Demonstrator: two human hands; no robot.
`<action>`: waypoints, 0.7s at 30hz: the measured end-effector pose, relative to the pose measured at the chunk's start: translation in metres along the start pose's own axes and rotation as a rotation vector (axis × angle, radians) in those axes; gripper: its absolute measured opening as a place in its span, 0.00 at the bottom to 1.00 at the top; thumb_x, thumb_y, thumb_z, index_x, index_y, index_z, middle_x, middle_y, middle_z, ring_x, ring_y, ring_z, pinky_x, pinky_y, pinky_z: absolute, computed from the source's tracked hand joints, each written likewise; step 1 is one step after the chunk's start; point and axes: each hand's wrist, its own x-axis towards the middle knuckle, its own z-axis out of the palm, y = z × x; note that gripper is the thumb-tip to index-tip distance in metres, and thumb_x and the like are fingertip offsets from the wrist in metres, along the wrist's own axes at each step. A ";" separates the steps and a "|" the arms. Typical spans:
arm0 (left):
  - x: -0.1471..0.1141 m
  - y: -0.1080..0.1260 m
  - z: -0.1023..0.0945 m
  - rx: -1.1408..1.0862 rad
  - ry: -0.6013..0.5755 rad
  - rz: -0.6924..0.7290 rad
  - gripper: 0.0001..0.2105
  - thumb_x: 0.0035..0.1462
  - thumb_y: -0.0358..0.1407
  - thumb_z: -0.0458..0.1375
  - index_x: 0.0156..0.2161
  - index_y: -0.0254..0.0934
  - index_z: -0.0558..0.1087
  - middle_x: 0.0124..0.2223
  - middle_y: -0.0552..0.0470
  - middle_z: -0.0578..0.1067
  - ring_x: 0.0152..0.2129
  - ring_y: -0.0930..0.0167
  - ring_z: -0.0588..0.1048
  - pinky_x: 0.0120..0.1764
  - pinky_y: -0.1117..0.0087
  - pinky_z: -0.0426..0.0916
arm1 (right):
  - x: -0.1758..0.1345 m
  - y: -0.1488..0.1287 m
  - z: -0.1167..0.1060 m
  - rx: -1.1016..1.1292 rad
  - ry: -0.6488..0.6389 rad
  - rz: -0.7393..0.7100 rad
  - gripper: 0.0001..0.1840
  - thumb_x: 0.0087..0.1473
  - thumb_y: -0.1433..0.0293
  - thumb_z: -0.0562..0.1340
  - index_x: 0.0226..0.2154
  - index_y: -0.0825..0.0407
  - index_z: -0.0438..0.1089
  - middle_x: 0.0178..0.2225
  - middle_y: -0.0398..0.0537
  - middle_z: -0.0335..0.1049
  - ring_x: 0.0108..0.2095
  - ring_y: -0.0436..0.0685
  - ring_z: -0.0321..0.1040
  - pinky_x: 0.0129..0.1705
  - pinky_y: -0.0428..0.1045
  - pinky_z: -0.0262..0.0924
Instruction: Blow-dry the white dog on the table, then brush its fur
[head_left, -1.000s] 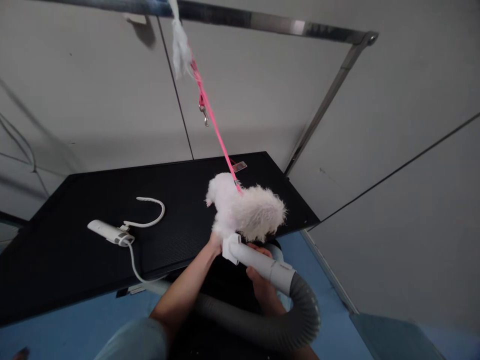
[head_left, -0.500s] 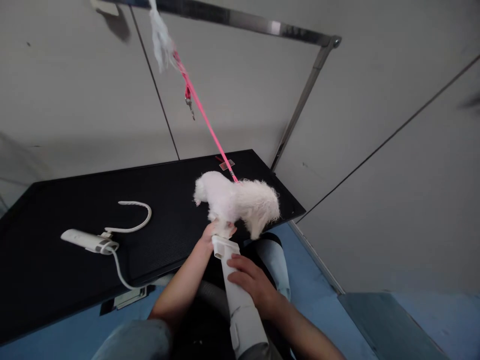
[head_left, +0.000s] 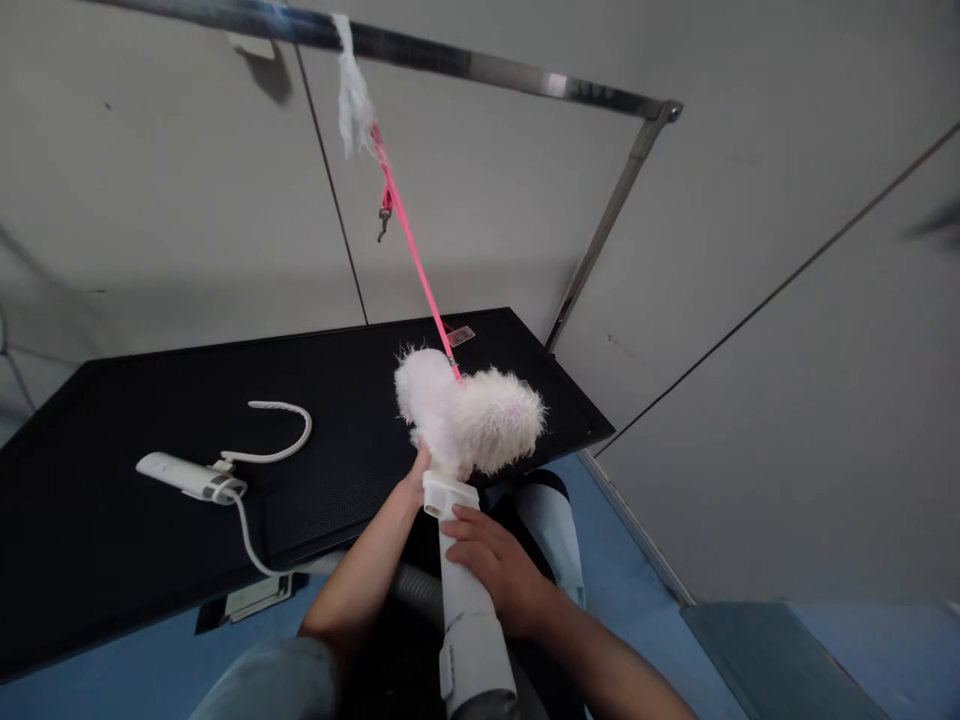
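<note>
A small white dog (head_left: 439,400), with fluffy fur on its head (head_left: 501,415), is near the front edge of the black table (head_left: 360,375). A pink leash (head_left: 415,250) runs up from its neck. My left hand (head_left: 417,474) grips the dog low on its near side, with most of the fingers hidden behind fur and nozzle. My right hand (head_left: 491,560) is closed over a white dryer tube (head_left: 461,590). The tube's flat nozzle (head_left: 448,494) points at the dog's near side, very close to the fur.
A white device (head_left: 187,477) with a curved arm (head_left: 300,445) and a cable lies on the left of the table. Overhead runs a metal bar (head_left: 480,68) with white cloth (head_left: 352,100) and a metal clip (head_left: 384,222) hanging below. A grey wall (head_left: 225,220) stands behind.
The dog's fluffy head has turned and shifted slightly left, and its rear fur stands out more. The tube's lower end has swung left with my right hand. My view has shifted slightly.
</note>
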 end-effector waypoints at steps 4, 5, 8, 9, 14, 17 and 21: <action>0.002 0.005 0.002 -0.132 0.136 0.126 0.32 0.64 0.60 0.45 0.39 0.32 0.78 0.33 0.41 0.81 0.28 0.62 0.78 0.32 0.64 0.74 | 0.005 0.000 0.002 0.041 0.008 0.012 0.21 0.58 0.65 0.63 0.52 0.48 0.62 0.55 0.59 0.72 0.63 0.63 0.62 0.65 0.59 0.60; 0.002 0.006 0.002 -0.133 0.150 0.129 0.28 0.65 0.55 0.47 0.39 0.32 0.78 0.35 0.41 0.81 0.30 0.62 0.79 0.35 0.64 0.74 | 0.006 0.000 0.003 0.042 0.036 0.022 0.21 0.58 0.65 0.64 0.53 0.48 0.62 0.55 0.58 0.71 0.64 0.63 0.62 0.65 0.59 0.60; 0.003 0.013 0.001 -0.076 0.187 0.050 0.22 0.67 0.47 0.49 0.34 0.32 0.78 0.31 0.43 0.81 0.29 0.63 0.78 0.36 0.65 0.74 | 0.009 0.006 0.008 0.058 0.151 0.032 0.21 0.58 0.68 0.64 0.53 0.47 0.63 0.55 0.57 0.71 0.63 0.64 0.64 0.62 0.60 0.64; 0.003 0.016 0.001 -0.061 0.196 0.041 0.22 0.66 0.46 0.50 0.32 0.32 0.78 0.30 0.43 0.81 0.27 0.64 0.78 0.35 0.66 0.74 | 0.010 0.009 0.010 0.060 0.198 0.032 0.22 0.57 0.67 0.65 0.54 0.46 0.64 0.55 0.56 0.71 0.62 0.64 0.65 0.61 0.60 0.66; 0.008 0.022 0.000 0.020 0.150 0.185 0.08 0.55 0.36 0.63 0.32 0.33 0.79 0.31 0.46 0.82 0.28 0.66 0.78 0.36 0.68 0.73 | 0.018 0.021 0.022 0.032 0.449 0.100 0.26 0.53 0.70 0.68 0.53 0.44 0.64 0.56 0.54 0.71 0.60 0.65 0.68 0.58 0.63 0.70; 0.012 0.021 0.001 0.115 0.157 0.187 0.02 0.48 0.30 0.66 0.30 0.34 0.80 0.31 0.46 0.82 0.28 0.66 0.78 0.37 0.67 0.73 | 0.022 0.020 0.021 0.016 0.484 0.126 0.27 0.53 0.72 0.68 0.54 0.44 0.64 0.56 0.54 0.71 0.59 0.65 0.68 0.57 0.62 0.70; 0.015 0.018 0.003 0.288 0.142 0.272 0.11 0.42 0.24 0.68 0.34 0.36 0.81 0.36 0.47 0.82 0.34 0.64 0.79 0.42 0.67 0.73 | 0.021 0.020 0.013 0.008 0.482 0.220 0.28 0.50 0.73 0.70 0.53 0.43 0.65 0.58 0.52 0.69 0.60 0.67 0.67 0.59 0.64 0.68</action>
